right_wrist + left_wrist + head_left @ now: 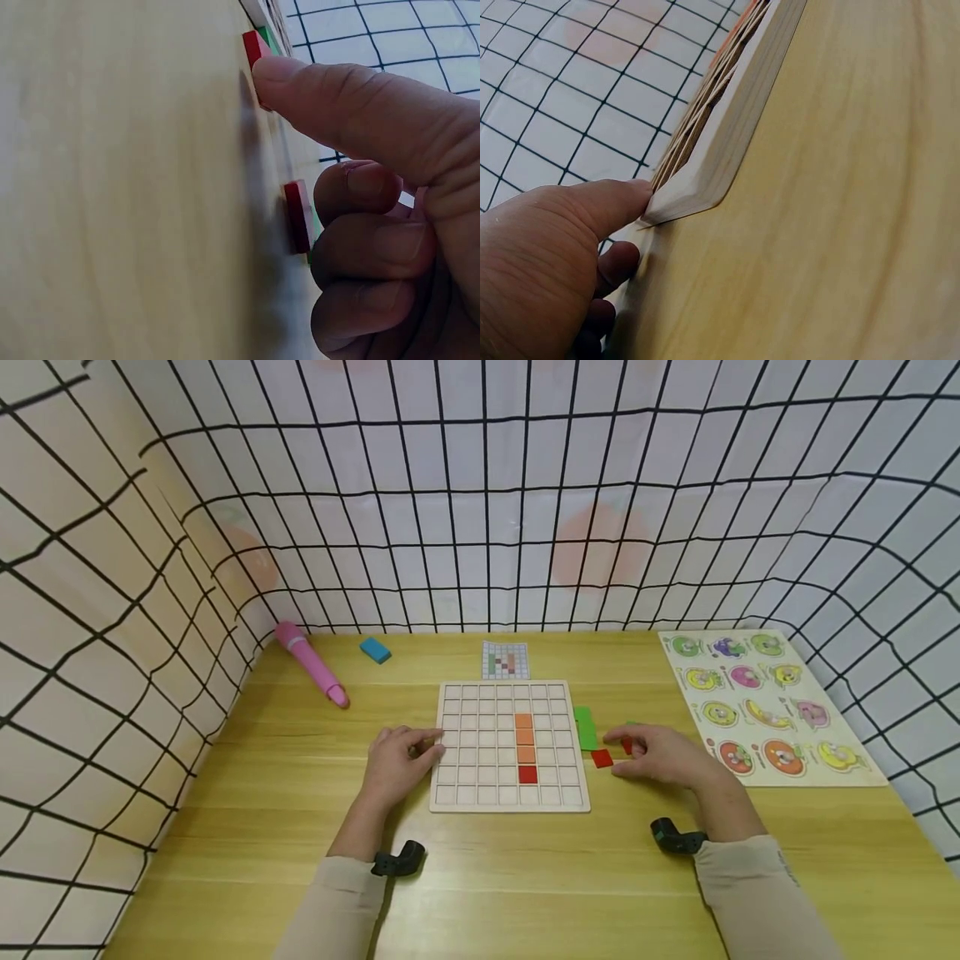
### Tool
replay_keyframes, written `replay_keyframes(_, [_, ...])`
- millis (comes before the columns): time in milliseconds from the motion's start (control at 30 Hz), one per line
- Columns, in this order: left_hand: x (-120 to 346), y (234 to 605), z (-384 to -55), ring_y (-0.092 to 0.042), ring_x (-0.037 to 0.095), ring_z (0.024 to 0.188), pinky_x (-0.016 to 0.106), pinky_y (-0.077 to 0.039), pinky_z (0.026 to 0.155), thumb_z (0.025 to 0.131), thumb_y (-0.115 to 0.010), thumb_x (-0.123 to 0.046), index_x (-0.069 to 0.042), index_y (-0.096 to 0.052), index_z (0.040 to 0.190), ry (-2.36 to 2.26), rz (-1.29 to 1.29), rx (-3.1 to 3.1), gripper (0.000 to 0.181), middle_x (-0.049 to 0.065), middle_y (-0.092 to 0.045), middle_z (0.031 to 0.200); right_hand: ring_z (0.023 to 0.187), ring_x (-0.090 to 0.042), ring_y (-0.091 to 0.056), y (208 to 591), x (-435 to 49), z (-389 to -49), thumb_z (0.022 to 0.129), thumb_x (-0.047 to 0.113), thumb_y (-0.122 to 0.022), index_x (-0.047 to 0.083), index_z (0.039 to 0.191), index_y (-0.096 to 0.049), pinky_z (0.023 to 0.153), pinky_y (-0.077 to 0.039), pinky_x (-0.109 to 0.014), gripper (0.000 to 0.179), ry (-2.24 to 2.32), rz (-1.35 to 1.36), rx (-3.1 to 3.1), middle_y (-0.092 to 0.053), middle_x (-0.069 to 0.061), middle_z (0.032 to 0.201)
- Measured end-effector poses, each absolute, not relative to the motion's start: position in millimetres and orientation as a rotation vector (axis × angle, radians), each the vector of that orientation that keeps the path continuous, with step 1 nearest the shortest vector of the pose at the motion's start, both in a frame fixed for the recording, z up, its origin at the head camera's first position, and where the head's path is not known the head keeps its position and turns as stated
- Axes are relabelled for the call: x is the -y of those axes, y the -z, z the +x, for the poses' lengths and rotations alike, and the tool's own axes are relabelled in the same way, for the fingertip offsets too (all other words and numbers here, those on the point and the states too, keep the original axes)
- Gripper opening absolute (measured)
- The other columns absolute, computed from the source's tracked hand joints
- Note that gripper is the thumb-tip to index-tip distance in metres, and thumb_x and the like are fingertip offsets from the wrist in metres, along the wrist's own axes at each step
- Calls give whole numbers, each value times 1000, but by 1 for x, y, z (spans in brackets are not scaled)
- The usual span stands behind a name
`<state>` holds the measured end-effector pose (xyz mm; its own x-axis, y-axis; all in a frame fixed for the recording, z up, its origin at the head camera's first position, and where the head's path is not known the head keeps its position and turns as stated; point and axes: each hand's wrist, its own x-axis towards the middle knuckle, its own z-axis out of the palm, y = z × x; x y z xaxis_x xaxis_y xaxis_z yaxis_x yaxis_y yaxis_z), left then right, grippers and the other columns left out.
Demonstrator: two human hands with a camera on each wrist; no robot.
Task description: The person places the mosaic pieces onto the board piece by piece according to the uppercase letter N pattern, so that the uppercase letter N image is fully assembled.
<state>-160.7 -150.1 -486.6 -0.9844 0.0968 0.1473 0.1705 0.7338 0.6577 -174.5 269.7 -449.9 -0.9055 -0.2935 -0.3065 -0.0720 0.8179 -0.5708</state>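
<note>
Beside the parted, empty thumb and forefinger of our right hand (663,755) lies a red tile (602,758), likely light, stiff, best pinched edgewise.

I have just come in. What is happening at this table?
A person's left hand touches the left edge of a wooden grid board, where orange tiles and one red tile form a column. The right hand is beside a loose red tile, near green pieces; whether they touch is unclear. Behind the board lies a pattern card.

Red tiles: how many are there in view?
3: one red tile on the grid board, another by the right hand, a third partly behind that hand. More may be hidden.
</note>
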Motion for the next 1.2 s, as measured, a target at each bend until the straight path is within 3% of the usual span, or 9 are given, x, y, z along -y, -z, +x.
replay_keyframes(367, [151, 488, -160, -47, 19, 85, 38, -32, 84, 92, -76, -30, -22, -78, 118, 1100, -221, 2813, 28, 0, -68, 86, 69, -19, -43, 453, -265, -175, 89, 28, -79, 15, 131, -66, 63, -32, -29, 46, 852, -270, -2574, -47, -2, 78])
replay_keyframes(1200, [150, 486, -161, -48, 21, 86, 39, -33, 86, 93, -75, -30, -22, -77, 120, 1093, -206, 2833, 29, 2, -67, 88, 70, -19, -43, 455, -263, -177, 90, 27, -78, 16, 121, -70, 62, -32, -29, 34, 875, -258, -2590, -47, -2, 80])
